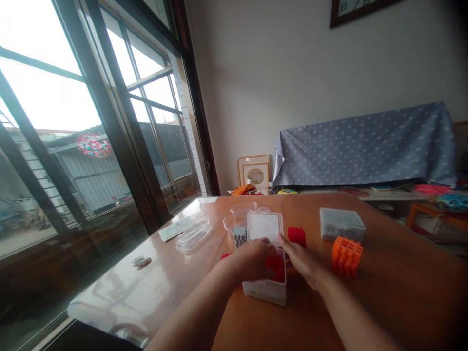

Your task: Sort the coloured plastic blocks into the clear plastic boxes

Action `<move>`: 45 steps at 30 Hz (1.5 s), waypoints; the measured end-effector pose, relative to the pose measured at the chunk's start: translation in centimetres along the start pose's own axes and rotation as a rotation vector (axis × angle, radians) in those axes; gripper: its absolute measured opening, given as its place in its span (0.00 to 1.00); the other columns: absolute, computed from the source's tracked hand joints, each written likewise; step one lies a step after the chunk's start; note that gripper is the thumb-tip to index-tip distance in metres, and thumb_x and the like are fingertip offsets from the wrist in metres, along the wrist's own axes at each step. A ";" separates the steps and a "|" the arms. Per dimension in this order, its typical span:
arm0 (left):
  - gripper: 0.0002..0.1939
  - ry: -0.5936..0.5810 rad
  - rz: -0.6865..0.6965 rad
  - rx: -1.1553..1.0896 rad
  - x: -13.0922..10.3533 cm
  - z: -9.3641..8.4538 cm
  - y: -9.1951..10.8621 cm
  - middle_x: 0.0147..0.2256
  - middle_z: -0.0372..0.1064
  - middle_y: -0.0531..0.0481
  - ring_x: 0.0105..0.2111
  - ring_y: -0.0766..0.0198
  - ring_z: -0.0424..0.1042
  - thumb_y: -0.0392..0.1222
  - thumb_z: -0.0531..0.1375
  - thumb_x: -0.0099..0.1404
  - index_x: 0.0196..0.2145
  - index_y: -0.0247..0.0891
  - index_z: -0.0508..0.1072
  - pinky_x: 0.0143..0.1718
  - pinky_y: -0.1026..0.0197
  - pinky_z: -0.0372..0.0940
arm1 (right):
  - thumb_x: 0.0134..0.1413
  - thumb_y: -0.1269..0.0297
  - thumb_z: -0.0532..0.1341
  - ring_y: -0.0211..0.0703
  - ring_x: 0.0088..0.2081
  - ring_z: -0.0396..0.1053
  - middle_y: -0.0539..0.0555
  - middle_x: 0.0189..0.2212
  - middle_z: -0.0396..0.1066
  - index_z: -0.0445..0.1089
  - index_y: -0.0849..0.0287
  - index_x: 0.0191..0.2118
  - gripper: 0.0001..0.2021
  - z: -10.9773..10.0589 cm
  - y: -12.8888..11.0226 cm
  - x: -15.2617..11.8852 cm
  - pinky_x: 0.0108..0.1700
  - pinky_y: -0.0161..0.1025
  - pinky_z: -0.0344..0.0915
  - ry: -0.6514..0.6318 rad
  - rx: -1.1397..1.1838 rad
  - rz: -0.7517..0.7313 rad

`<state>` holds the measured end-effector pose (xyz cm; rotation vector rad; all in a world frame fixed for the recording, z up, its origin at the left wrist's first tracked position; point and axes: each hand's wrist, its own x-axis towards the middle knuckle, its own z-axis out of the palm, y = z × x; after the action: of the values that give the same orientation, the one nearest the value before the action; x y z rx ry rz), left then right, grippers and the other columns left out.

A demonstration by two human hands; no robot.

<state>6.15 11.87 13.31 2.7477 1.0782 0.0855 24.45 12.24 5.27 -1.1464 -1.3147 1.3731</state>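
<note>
The left hand [256,257] reaches into the clear box [265,292] over red pieces [281,270], nearer them than the right hand [302,259], its fingers parted beside the box's right wall; left-hand grip cannot be confirmed.

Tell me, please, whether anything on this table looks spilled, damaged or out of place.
I see nothing plainly spilled or broken. One mild oddity is the small pale clump lying alone at the left of the table, apart from the containers; it is too blurred to identify. The left hand is at the open box.
</note>
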 end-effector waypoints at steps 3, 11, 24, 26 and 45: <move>0.18 0.006 -0.035 0.003 -0.1 0.2 -0.1 0.49 0.68 0.47 0.40 0.60 0.74 0.45 0.67 0.55 0.44 0.42 0.73 0.42 0.61 0.69 | 0.55 0.29 0.51 0.47 0.36 0.73 0.56 0.35 0.79 0.77 0.58 0.43 0.36 0.1 -0.2 -0.1 0.40 0.42 0.65 -0.012 0.001 -0.006; 0.15 0.026 -0.022 0.023 0.5 1.0 -0.5 0.45 0.71 0.46 0.42 0.56 0.73 0.44 0.66 0.56 0.41 0.42 0.73 0.44 0.58 0.68 | 0.54 0.28 0.51 0.47 0.35 0.72 0.56 0.34 0.79 0.77 0.59 0.43 0.37 0.0 -0.2 -0.1 0.38 0.41 0.64 -0.003 -0.007 -0.010; 0.09 0.262 -0.106 -0.237 -3.3 -1.1 -3.8 0.38 0.74 0.49 0.36 0.63 0.73 0.42 0.57 0.65 0.41 0.39 0.74 0.38 0.62 0.67 | 0.55 0.30 0.52 0.51 0.39 0.75 0.57 0.38 0.80 0.76 0.57 0.51 0.37 -0.3 0.6 0.3 0.44 0.46 0.67 -0.025 0.007 0.013; 0.09 0.286 -0.142 -0.253 -4.7 -1.8 -5.1 0.37 0.74 0.49 0.36 0.63 0.73 0.41 0.56 0.66 0.40 0.38 0.74 0.38 0.62 0.67 | 0.56 0.30 0.52 0.51 0.41 0.75 0.57 0.41 0.80 0.75 0.57 0.52 0.36 -0.4 0.9 0.4 0.47 0.47 0.67 -0.040 0.012 0.018; 0.21 0.199 -0.251 -0.116 -9.0 -1.5 -7.4 0.43 0.73 0.48 0.42 0.57 0.71 0.39 0.66 0.52 0.46 0.41 0.74 0.44 0.59 0.67 | 0.57 0.33 0.54 0.58 0.52 0.73 0.58 0.44 0.80 0.75 0.58 0.54 0.35 -0.6 1.3 0.7 0.63 0.53 0.58 -0.058 0.019 -0.045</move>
<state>-5.59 11.34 13.44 2.5197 1.4126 0.3797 24.89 13.03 3.99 -1.0654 -1.3579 1.3923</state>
